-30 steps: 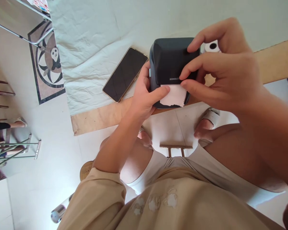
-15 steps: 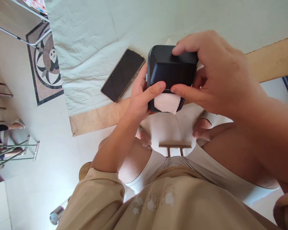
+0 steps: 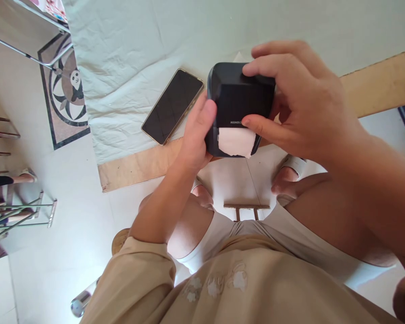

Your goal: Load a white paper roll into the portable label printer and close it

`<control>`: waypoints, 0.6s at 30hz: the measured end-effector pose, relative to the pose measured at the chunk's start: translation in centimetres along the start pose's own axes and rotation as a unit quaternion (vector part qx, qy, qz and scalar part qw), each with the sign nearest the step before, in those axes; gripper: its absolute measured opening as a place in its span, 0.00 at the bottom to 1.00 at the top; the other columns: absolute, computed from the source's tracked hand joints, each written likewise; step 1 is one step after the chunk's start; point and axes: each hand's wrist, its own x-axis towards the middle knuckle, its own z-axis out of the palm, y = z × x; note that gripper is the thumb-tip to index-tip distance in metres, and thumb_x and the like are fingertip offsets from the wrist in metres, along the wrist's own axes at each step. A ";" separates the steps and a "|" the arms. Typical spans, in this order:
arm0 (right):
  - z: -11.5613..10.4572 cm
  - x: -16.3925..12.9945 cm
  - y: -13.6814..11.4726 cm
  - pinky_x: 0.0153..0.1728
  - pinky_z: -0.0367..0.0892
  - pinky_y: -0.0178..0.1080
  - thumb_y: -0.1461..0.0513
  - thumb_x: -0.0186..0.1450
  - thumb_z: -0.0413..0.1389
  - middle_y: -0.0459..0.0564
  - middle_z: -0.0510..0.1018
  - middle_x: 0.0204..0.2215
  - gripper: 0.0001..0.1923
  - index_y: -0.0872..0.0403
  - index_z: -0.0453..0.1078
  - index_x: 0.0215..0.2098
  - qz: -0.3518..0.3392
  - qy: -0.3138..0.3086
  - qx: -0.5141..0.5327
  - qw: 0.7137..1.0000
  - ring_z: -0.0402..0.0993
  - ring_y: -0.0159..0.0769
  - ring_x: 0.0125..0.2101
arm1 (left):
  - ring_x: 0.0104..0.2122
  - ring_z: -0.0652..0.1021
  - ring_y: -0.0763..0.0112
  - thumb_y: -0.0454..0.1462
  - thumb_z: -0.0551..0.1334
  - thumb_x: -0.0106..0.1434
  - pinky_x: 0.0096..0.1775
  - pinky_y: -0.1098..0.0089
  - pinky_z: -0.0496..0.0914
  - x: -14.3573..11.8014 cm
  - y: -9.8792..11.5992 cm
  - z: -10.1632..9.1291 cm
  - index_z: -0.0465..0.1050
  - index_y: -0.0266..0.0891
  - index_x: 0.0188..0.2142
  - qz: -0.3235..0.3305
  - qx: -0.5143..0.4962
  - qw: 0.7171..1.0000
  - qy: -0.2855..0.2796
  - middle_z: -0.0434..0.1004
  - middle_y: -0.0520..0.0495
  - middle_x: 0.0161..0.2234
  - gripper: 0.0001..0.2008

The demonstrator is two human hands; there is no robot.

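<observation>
A black label printer (image 3: pixel 243 101) with rounded corners is held up between my two hands over the table's near edge. From its near end sticks a torn piece of white paper (image 3: pixel 236 141). My left hand (image 3: pixel 199 128) grips the printer's left side, the thumb lying along that edge. On the right, my right hand (image 3: pixel 290 94) has its thumb on the top near the lettering and a fingertip on the far part of the lid. Its other fingers are partly hidden behind the printer. A dark-screened smartphone (image 3: pixel 173 106) lies on the cloth left of the printer.
A pale green cloth (image 3: pixel 128 54) covers the table, leaving a wooden edge (image 3: pixel 138 165) bare. Behind the printer a bit of pale paper (image 3: pixel 238 57) shows. At the far left are a folding metal stool (image 3: pixel 23 213) and another person's foot (image 3: pixel 25 175).
My left thumb has drawn back from the printer's top to its left edge, so more lettering shows. The right hand's fingers have shifted slightly, one lifting off. The phone has stayed put.
</observation>
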 end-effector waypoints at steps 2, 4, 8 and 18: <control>0.0 0.0 0.3 0.35 0.73 0.40 0.54 0.66 0.59 0.51 0.69 0.63 0.22 0.47 0.69 0.58 -0.028 0.031 -0.022 0.999 0.77 0.35 0.45 | 0.50 0.80 0.61 0.52 0.58 0.72 0.50 0.65 0.75 0.0 0.1 0.5 0.76 0.42 0.44 -0.018 -0.011 0.999 0.039 0.80 0.45 0.39 0.18; 0.0 -0.1 0.5 0.33 0.72 0.39 0.55 0.68 0.56 0.52 0.71 0.60 0.20 0.48 0.69 0.57 -0.039 0.052 -0.020 0.998 0.76 0.35 0.47 | 0.49 0.80 0.62 0.51 0.58 0.72 0.54 0.65 0.74 0.0 0.2 1.1 0.76 0.40 0.42 -0.021 -0.019 0.995 0.092 0.80 0.47 0.37 0.18; -0.2 -0.2 0.7 0.32 0.72 0.38 0.57 0.65 0.58 0.54 0.70 0.59 0.24 0.48 0.66 0.59 -0.072 0.041 0.007 0.997 0.74 0.40 0.55 | 0.33 0.78 0.74 0.45 0.58 0.74 0.41 0.73 0.74 0.0 0.5 2.0 0.75 0.39 0.33 -0.005 -0.032 0.991 0.132 0.78 0.51 0.31 0.17; -1.2 -0.1 0.3 0.33 0.68 0.40 0.49 0.62 0.64 0.47 0.74 0.39 0.23 0.45 0.73 0.53 0.000 0.106 -0.056 0.993 0.58 0.21 0.25 | 0.34 0.80 0.69 0.47 0.58 0.74 0.47 0.67 0.76 0.3 1.1 2.5 0.73 0.38 0.35 -0.041 -0.114 0.985 0.122 0.74 0.50 0.28 0.16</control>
